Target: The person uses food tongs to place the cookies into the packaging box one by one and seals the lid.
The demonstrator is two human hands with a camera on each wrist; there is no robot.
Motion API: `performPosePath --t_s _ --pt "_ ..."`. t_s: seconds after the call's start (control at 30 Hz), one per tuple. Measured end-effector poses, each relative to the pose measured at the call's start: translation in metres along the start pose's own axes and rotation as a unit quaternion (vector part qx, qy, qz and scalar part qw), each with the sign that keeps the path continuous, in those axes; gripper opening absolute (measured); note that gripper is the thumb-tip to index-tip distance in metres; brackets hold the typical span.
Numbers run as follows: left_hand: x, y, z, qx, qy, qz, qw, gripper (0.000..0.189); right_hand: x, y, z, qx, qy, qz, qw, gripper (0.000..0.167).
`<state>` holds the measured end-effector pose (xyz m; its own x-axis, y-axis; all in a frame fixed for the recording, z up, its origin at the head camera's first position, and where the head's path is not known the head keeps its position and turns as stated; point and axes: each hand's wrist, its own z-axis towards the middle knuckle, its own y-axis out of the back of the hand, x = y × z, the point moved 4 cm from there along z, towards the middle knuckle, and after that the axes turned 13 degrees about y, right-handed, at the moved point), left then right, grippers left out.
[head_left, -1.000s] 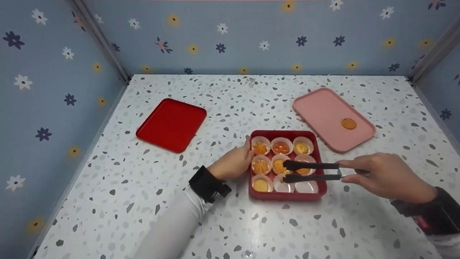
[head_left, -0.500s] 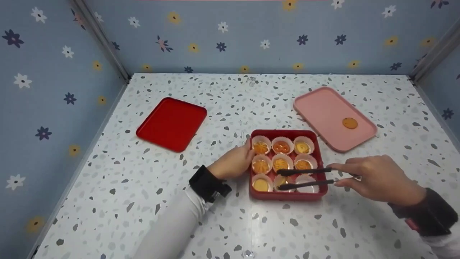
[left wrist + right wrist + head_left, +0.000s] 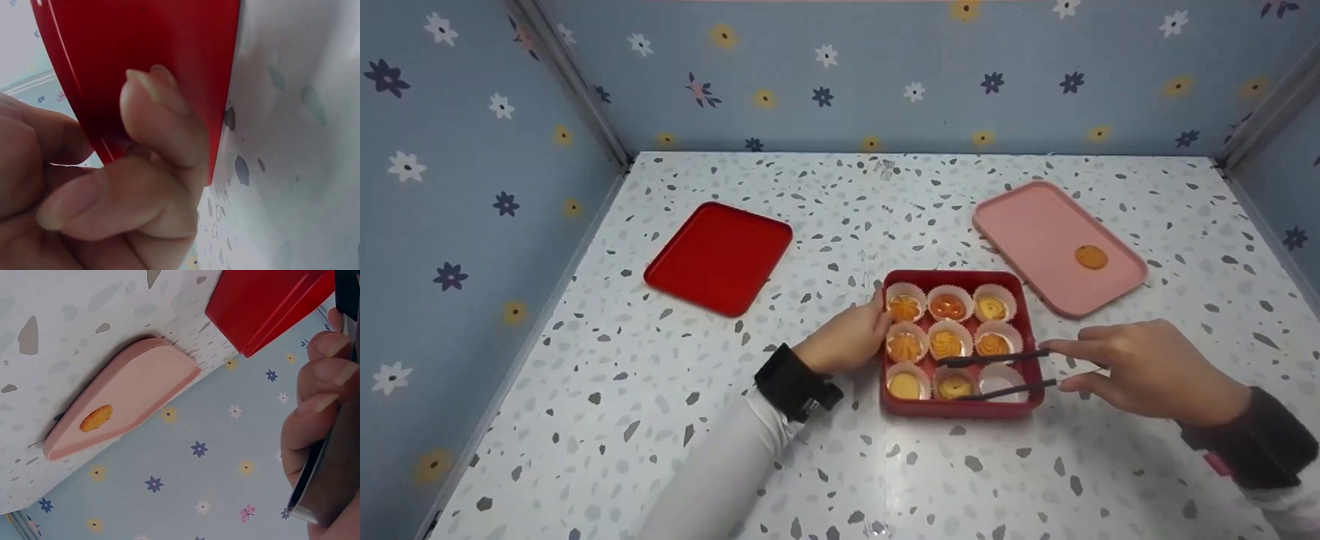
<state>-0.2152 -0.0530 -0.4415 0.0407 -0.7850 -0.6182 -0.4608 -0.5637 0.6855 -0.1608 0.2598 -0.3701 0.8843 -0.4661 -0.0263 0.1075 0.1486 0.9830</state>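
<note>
A red square box (image 3: pixel 961 409) holds white paper cups in three rows. All the cups contain cookies except the front right cup (image 3: pixel 1001 382). My left hand (image 3: pixel 846 341) grips the box's left wall, thumb at the rim and fingers bent against the outside (image 3: pixel 163 124). In my right hand (image 3: pixel 1147 367) is a pair of tongs (image 3: pixel 997 358) with black arms, spread apart over the front row. A round yellow cookie (image 3: pixel 955 387) lies in the front middle cup, between the tong tips. The right wrist view shows fingers (image 3: pixel 323 377) curled round the tongs' metal handle (image 3: pixel 329 478).
To the right behind the box lies a pink tray (image 3: pixel 1035 225) with one round brown cookie (image 3: pixel 1091 257). A red tray (image 3: pixel 720 259) lies on the left of the speckled table (image 3: pixel 840 180). Flowered panels (image 3: pixel 870 75) stand at the back and sides.
The tongs have moved down and slightly left to the front middle cup, and their arms have spread. The yellow cookie now lies in that cup, let go. My left hand has stayed at the box.
</note>
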Motion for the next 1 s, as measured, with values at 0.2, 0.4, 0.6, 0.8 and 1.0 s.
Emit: performPosePath --t_s 0.2,0.4,0.6,0.8,1.0 --pt "0.000 0.000 0.000 0.005 0.001 -0.002 1.0000 0.061 0.002 -0.001 0.004 0.027 -0.021 0.008 0.9994 0.056" --pt "0.000 0.000 0.001 0.005 0.000 -0.005 1.0000 0.060 -0.001 -0.002 0.003 0.030 -0.032 0.007 0.9990 0.058" --pt "0.000 0.000 0.000 0.008 0.005 -0.010 0.9999 0.061 -0.006 0.000 0.000 0.040 -0.046 0.024 0.9979 0.056" --pt "0.001 0.000 0.001 0.012 0.011 -0.013 0.9998 0.061 -0.011 0.006 -0.004 0.041 -0.063 0.038 0.9965 0.054" --pt "0.001 0.000 0.001 0.009 0.012 -0.014 0.9998 0.061 -0.024 0.022 -0.013 0.007 -0.104 -0.007 0.9945 0.056"
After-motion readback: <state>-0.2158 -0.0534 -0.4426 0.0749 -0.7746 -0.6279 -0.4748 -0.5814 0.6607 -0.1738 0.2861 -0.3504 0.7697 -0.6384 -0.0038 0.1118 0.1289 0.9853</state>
